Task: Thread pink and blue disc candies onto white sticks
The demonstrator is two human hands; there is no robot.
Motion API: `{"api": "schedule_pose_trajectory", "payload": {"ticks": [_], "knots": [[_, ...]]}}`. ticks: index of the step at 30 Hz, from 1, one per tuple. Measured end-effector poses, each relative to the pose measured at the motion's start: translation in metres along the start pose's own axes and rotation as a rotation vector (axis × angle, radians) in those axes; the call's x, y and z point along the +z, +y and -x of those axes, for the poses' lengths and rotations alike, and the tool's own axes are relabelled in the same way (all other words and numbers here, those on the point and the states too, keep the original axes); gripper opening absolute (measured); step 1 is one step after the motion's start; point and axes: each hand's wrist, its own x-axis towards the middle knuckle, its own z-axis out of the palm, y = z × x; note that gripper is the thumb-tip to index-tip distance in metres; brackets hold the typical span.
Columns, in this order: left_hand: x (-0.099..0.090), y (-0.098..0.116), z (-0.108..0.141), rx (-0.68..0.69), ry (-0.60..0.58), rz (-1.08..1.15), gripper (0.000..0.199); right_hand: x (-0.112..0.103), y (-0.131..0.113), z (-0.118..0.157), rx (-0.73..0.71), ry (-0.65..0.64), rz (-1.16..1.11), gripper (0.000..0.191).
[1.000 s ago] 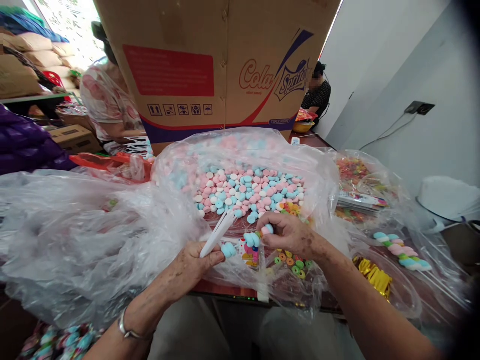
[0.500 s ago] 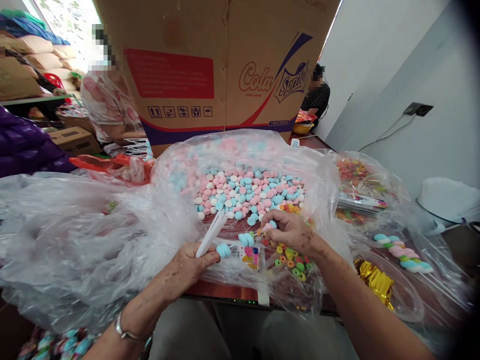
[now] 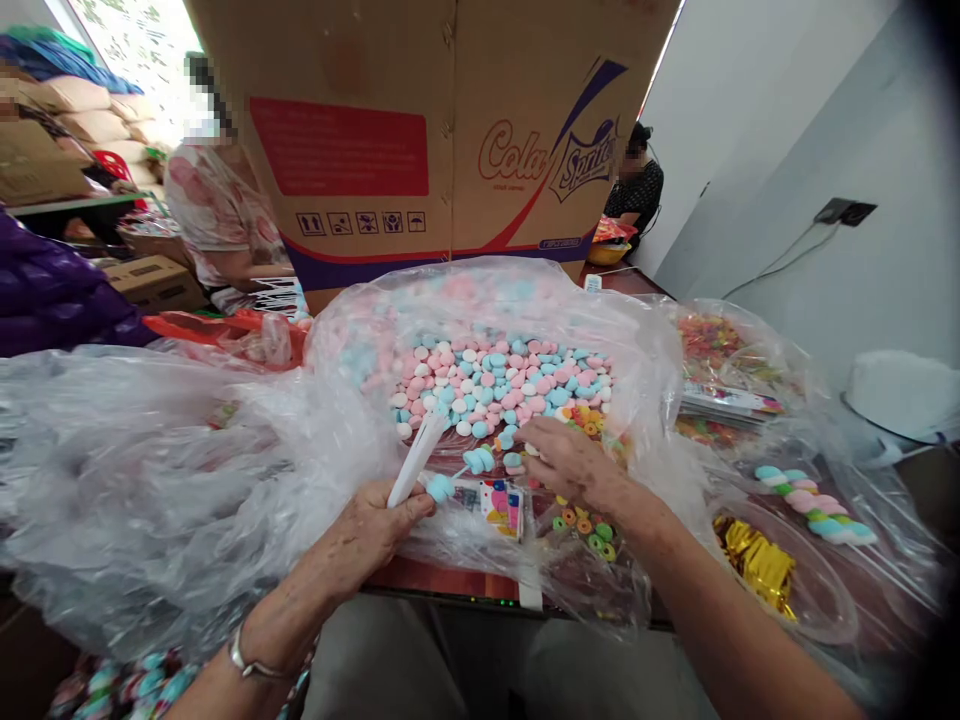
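Observation:
My left hand (image 3: 386, 515) is closed around a bundle of white sticks (image 3: 416, 455). From its thumb side sticks out a thin skewer carrying a light-blue twisted marshmallow (image 3: 441, 487) and, farther along, another blue twisted marshmallow (image 3: 480, 460). Orange and blue pieces show near that skewer's far end. My right hand (image 3: 566, 460) is just right of there, palm down with fingers stretched out and apart, beside a small pink-and-blue piece (image 3: 514, 463). Under and below it lie green and orange gummy rings (image 3: 592, 530). Pink, blue and white round candies (image 3: 495, 385) are heaped beyond both hands.
A large cardboard box (image 3: 360, 60) stands behind the candy heap. Crumpled clear plastic (image 3: 187, 480) covers the left side. On the right are a finished marshmallow stick (image 3: 817, 505) and a tub with gold ties (image 3: 757, 565). Two people sit beyond the box.
My right hand has opened from a pinch on a blue-and-pink piece, with its fingers now stretched out. My left hand, with sticks and skewer, has shifted slightly left.

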Motion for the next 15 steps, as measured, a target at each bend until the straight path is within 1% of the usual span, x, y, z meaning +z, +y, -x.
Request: {"api": "schedule_pose_trajectory", "payload": {"ticks": [2,3,4,5,6,7,9,11,15], "knots": [[0.001,0.006,0.002,-0.005,-0.030,-0.044,0.038,-0.014,-0.008,-0.003,-0.057,0.066,-0.114,0.032],[0.002,0.010,0.002,-0.015,-0.052,-0.066,0.037,-0.020,-0.013,-0.006,-0.095,0.058,-0.175,0.040],[0.003,0.013,0.003,-0.018,-0.072,-0.083,0.037,-0.024,-0.018,-0.008,-0.135,0.019,-0.231,0.047],[0.004,0.016,0.003,-0.009,-0.093,-0.093,0.038,-0.027,-0.022,-0.011,-0.170,-0.034,-0.279,0.050],[0.005,0.019,0.004,0.009,-0.116,-0.098,0.038,-0.027,-0.026,-0.014,-0.195,-0.090,-0.322,0.048],[0.005,0.022,0.004,0.032,-0.139,-0.099,0.038,-0.027,-0.029,-0.017,-0.214,-0.137,-0.362,0.042],[0.005,0.025,0.004,0.069,-0.178,-0.099,0.039,-0.023,-0.032,-0.021,-0.224,-0.175,-0.419,0.026],[0.004,0.026,0.003,0.086,-0.196,-0.107,0.039,-0.017,-0.032,-0.024,-0.195,-0.145,-0.438,0.017],[0.000,0.026,0.001,0.107,-0.198,-0.143,0.037,-0.011,-0.023,-0.024,-0.136,-0.065,-0.476,0.021]]}}
